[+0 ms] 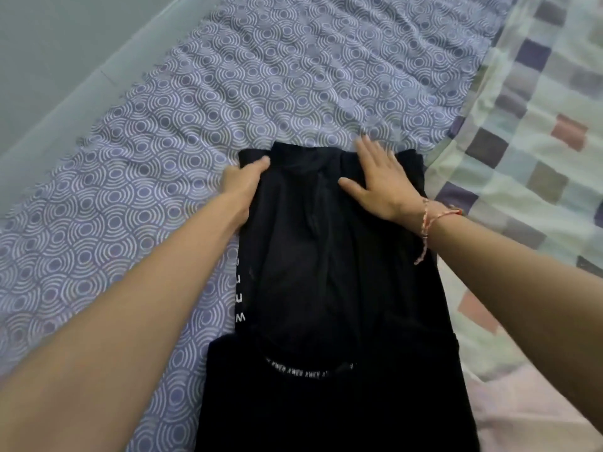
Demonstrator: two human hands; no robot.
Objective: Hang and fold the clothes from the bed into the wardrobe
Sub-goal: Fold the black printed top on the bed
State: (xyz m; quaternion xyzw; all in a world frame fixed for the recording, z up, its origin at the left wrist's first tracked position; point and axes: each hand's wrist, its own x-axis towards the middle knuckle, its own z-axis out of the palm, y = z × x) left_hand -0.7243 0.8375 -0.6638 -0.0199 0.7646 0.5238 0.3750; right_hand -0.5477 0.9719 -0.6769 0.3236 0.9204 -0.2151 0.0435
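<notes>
Across the middle of the bed, from the centre down to 6 o'clock, lies the black garment, narrowed into a long strip with white lettering along its left edge. Near 6 o'clock a wider black part with a lettered neckband shows; I cannot tell whether it is the same piece or a second one beneath.

The left grip pinches the far left corner at about 11 o'clock of the strip, thumb on top and fingers tucked under the edge. The right grip holds nothing: it lies flat and spread, pressing the far end at about 1 o'clock. A thread bracelet circles that wrist.

By my reading, folding of this piece is partway through: the sides look turned in, the lengthwise fold is not yet made, and nothing shown has reached the wardrobe, which is out of view.

Underneath is a lilac bedsheet printed with white rings, slightly rumpled. A checked quilt lies at 3 o'clock, and a plain grey-green wall sits at 10 o'clock.
</notes>
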